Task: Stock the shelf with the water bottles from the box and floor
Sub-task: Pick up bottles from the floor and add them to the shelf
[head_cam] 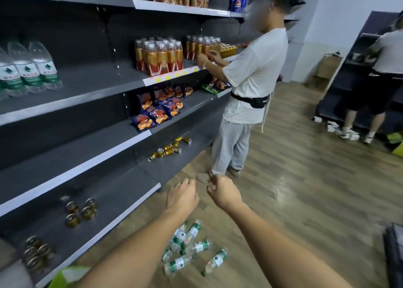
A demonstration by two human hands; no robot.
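Both hands hang in front of us with nothing in them: the left grip has its fingers loose and apart, while the right grip is curled together on itself, empty as far as we can see. The loose water bottles lie on their sides in a heap on the floor, near us and below our forearms. A few more stand upright at the far left of the middle shelf. We cannot make out the box.

The main risk, we judge, is underfoot. The round bottles could roll if nudged, or we could tread on one while bending. Grabbing several at once may let one slip.

Loose gold cans lie on the bottom shelf just left of the heap. Another person stands farther along the aisle at the juice bottles, blocking that stretch but not ours.
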